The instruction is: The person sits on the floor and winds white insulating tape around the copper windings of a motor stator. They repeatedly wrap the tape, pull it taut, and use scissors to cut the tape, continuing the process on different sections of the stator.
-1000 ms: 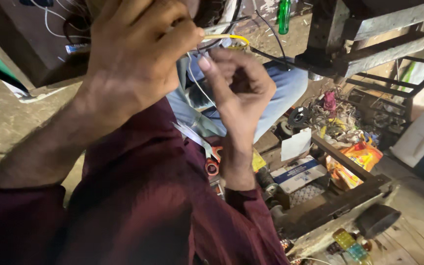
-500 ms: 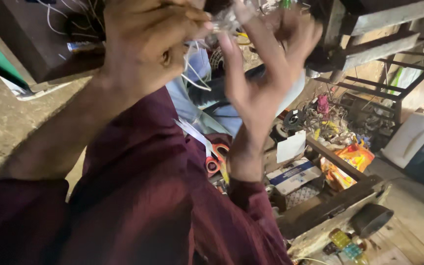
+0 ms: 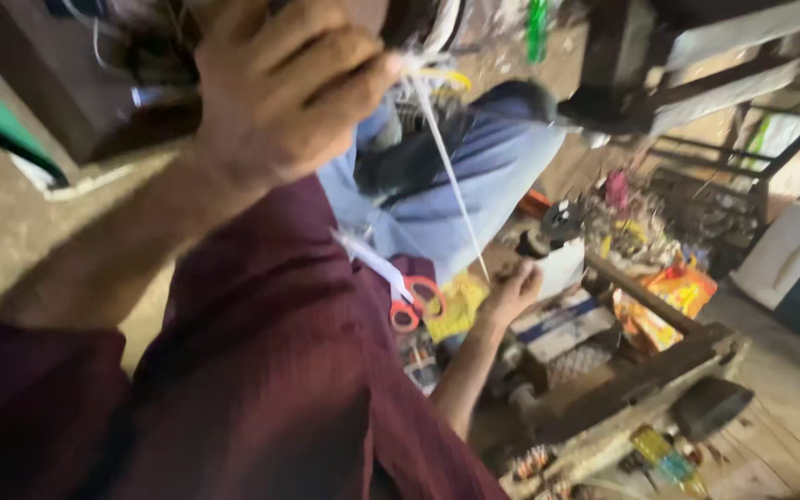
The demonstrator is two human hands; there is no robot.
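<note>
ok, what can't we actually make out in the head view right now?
- Left hand: its fingertips and whatever they pinch at the top of the white strand are blurred by motion and partly cut by the top edge.
- Right hand: it is small and soft; whether it grips the strand's lower end cannot be told.
- Scissors: the blades are smeared by blur.
- Small parts in the wooden tray: too small and blurred to identify.

scissors (image 3: 406, 294) left of box (image 3: 562, 326)

A single head-worn camera looks steeply down, tilted, very close to the raised left hand (image 3: 280, 88) filling the frame's upper left.
</note>
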